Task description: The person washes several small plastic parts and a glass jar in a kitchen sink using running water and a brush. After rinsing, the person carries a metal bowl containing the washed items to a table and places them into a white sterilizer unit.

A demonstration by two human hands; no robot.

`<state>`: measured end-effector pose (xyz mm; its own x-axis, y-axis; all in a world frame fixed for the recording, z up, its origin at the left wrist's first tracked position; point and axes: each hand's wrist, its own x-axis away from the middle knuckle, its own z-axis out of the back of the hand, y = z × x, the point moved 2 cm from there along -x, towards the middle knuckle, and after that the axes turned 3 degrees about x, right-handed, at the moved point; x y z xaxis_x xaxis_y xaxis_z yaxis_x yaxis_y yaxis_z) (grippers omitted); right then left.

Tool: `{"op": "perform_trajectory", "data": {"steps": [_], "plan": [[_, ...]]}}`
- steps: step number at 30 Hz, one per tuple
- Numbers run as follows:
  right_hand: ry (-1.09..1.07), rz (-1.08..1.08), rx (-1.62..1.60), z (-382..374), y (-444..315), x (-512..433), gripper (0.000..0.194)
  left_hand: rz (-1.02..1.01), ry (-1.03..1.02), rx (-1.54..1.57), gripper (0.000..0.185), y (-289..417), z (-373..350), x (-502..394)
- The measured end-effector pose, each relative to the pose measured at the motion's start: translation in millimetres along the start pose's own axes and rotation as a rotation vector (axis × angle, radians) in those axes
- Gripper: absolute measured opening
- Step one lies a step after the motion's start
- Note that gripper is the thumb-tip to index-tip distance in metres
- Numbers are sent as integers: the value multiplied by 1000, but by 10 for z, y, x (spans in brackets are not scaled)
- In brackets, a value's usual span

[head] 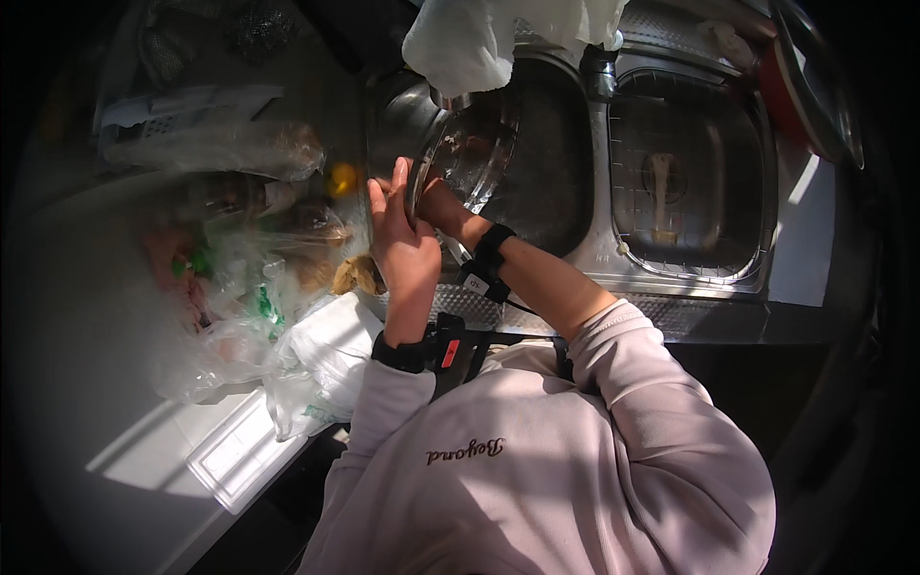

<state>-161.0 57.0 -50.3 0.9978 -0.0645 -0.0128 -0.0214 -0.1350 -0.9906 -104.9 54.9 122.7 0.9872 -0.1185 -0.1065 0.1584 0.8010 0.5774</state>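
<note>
A shiny metal bowl [471,154] is tilted on its side over the left sink basin [557,180], with its hollow facing right. My left hand [406,248] supports it from the outer left side, fingers stretched up along the wall and the thumb side near the rim. My right hand [444,208] reaches into the hollow from the right, close to the lower rim. Its fingertips are hidden behind the rim, so I cannot tell whether they grip anything. Small pale specks and wet glints show on the bowl's inner surface.
A white cloth [467,43] hangs above the bowl beside a black tap part [600,72]. The right sink basin [719,144] holds a wire rack [625,251]. Plastic bags [244,345] with food crowd the left counter, near a white plastic tray [241,460]. Red cookware [783,100] stands far right.
</note>
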Motion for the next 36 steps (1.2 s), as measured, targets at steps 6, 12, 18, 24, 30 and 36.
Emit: {"op": "perform_trajectory", "data": {"steps": [6,12,18,24,30,36], "plan": [[-80,20,-328,-15,-377,-40,18,24,47,-42,63,61,98,76],[-124,-85,-635,-156,-310,-58,11,-24,98,-14,65,79,179,124],[24,145,-376,-283,-214,-133,56,21,113,-26,65,89,238,171],[-111,16,16,-82,-420,-2,62,-6,165,19,61,61,264,197],[-124,-37,405,288,-486,141,69,413,132,399,28,-401,114,186],[-331,20,556,798,-371,232,67,681,89,952,34,-777,-290,324]]}}
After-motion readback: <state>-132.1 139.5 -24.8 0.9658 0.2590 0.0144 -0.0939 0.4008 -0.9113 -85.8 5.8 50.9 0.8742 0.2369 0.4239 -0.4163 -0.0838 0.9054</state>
